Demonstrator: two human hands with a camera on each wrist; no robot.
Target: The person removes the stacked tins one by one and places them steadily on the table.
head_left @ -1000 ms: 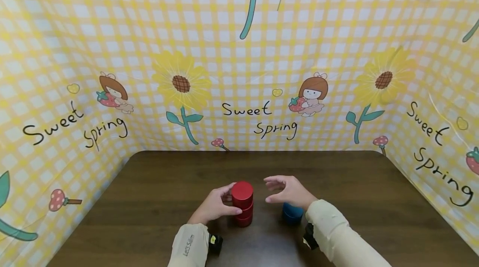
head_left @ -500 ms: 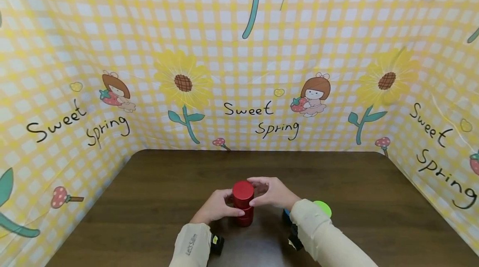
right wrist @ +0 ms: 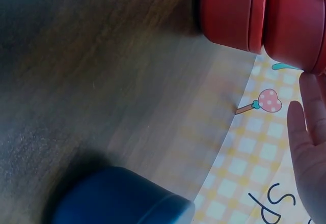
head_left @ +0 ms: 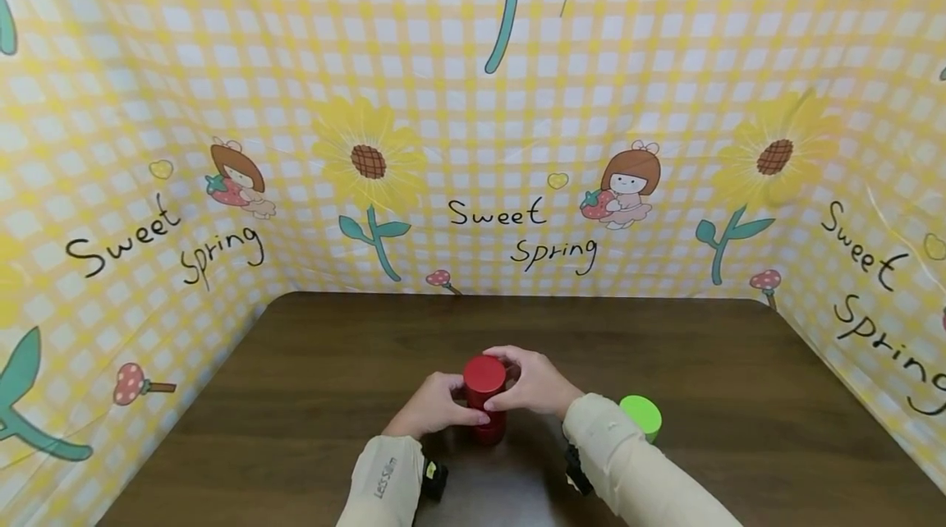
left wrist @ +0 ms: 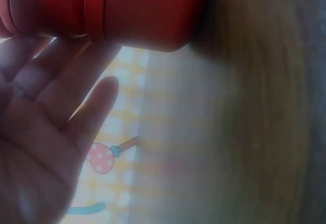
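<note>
Now the red stack (head_left: 482, 391) is clasped from both sides, upright on the dark table (head_left: 355, 346): up top, it is pinched between thumb and fingers by the right hand (head_left: 539, 383); lower down, it is gripped by the left hand (head_left: 429, 407), its thumb laid across the front.

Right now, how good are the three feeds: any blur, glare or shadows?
Head: bright, mostly sharp, a pale sheen on the wooden tabletop near the bottom edge. Left wrist: hazy and soft, the stacked red canisters dim, the checked cloth washed out. Right wrist: crisper but dim, dark shadow beside the blue canister.
</note>
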